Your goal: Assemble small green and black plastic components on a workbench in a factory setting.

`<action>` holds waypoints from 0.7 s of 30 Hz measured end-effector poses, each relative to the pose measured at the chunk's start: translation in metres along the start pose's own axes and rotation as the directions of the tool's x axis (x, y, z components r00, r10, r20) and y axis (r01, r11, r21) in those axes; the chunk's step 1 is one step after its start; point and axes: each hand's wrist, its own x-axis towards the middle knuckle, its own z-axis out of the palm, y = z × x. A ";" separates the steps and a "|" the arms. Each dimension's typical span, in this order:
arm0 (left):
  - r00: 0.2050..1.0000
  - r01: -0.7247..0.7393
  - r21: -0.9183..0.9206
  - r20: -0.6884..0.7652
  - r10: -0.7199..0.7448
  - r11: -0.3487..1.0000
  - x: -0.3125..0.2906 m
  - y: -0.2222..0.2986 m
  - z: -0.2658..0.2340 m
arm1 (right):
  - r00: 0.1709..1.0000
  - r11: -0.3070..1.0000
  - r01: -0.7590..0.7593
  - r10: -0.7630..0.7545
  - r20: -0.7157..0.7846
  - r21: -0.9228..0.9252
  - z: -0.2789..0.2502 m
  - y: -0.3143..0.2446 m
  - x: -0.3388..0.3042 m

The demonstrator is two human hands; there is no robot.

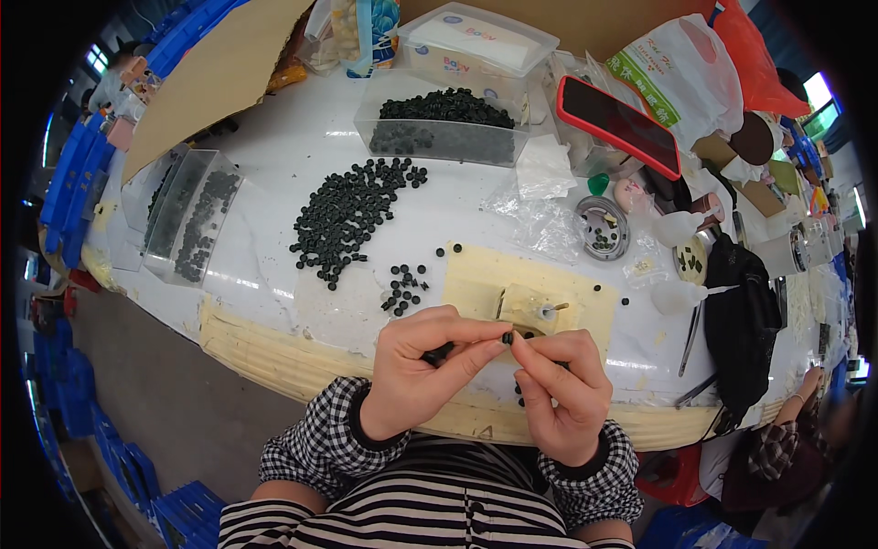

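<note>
Windows (pixel 820 93) glare near the bent, dark rim; the white tabletop (pixel 274 192) shines.

Red-cased phone (pixel 618 126) near plastic bag (pixel 702 78)

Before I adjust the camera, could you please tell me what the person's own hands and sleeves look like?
Both the left hand and the right hand are bare, with no gloves showing. Each forearm wears a black-and-white checked sleeve cover, gathered at a dark wrist cuff. The top is striped black and white.
</note>
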 end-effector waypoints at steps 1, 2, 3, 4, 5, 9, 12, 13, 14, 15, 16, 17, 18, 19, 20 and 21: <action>1.000 0.001 0.000 0.001 -0.001 1.000 0.000 0.000 0.000 | 1.000 1.000 0.006 -0.006 0.001 -0.001 0.000 0.000 0.000; 1.000 0.002 -0.007 -0.001 -0.002 1.000 0.000 0.000 0.000 | 1.000 1.000 0.004 -0.004 0.003 -0.001 0.000 0.000 0.000; 1.000 0.003 -0.014 -0.003 -0.003 1.000 0.000 0.001 0.000 | 1.000 1.000 0.001 -0.001 0.004 -0.001 0.000 0.000 0.000; 1.000 0.002 -0.020 -0.005 -0.002 1.000 0.001 0.001 0.001 | 1.000 1.000 0.000 0.000 0.005 -0.001 0.000 0.000 0.000; 1.000 0.001 -0.022 -0.007 -0.001 1.000 0.001 0.001 0.001 | 1.000 1.000 -0.007 0.007 0.007 0.001 0.000 0.000 0.000; 1.000 0.005 -0.020 -0.018 -0.005 1.000 0.000 0.000 0.002 | 0.999 0.999 -0.031 0.031 0.009 0.011 0.000 -0.002 0.000; 0.999 0.022 -0.036 -0.027 -0.023 0.999 0.000 -0.001 0.001 | 1.000 1.000 -0.022 0.022 0.007 0.007 0.001 -0.001 0.001; 0.999 0.025 -0.043 -0.030 -0.026 0.999 0.000 0.000 0.001 | 1.000 1.000 -0.011 0.011 0.004 0.005 0.001 -0.001 0.002; 0.999 0.028 -0.049 -0.031 -0.030 0.998 0.000 0.000 0.002 | 1.000 1.000 -0.007 0.007 0.003 0.003 0.001 -0.001 0.002; 0.999 0.032 -0.055 -0.033 -0.034 0.998 -0.001 0.001 0.002 | 1.000 1.000 -0.003 0.003 0.003 0.001 0.000 -0.002 0.001; 0.999 0.037 -0.065 -0.033 -0.040 0.997 -0.001 0.001 0.002 | 1.000 1.000 -0.001 0.001 0.002 -0.004 0.000 -0.002 0.001; 0.998 0.062 -0.084 -0.020 -0.064 0.995 0.000 0.001 0.002 | 1.000 1.000 0.015 -0.015 -0.006 -0.013 0.000 -0.001 0.002; 0.996 0.087 -0.103 -0.007 -0.089 0.991 0.001 0.002 0.002 | 0.999 0.999 0.031 -0.031 -0.015 -0.023 0.001 -0.001 0.003; 0.993 0.120 -0.121 0.006 -0.120 0.985 0.000 0.002 0.001 | 0.999 0.999 0.041 -0.042 -0.020 -0.030 0.001 -0.001 0.002; 0.992 0.124 -0.129 0.008 -0.124 0.984 0.000 0.001 0.001 | 0.999 0.999 0.040 -0.041 -0.022 -0.035 0.001 -0.001 0.002; 0.992 0.128 -0.137 0.010 -0.128 0.982 0.001 0.001 0.002 | 0.999 0.998 0.038 -0.039 -0.024 -0.039 0.001 -0.001 0.002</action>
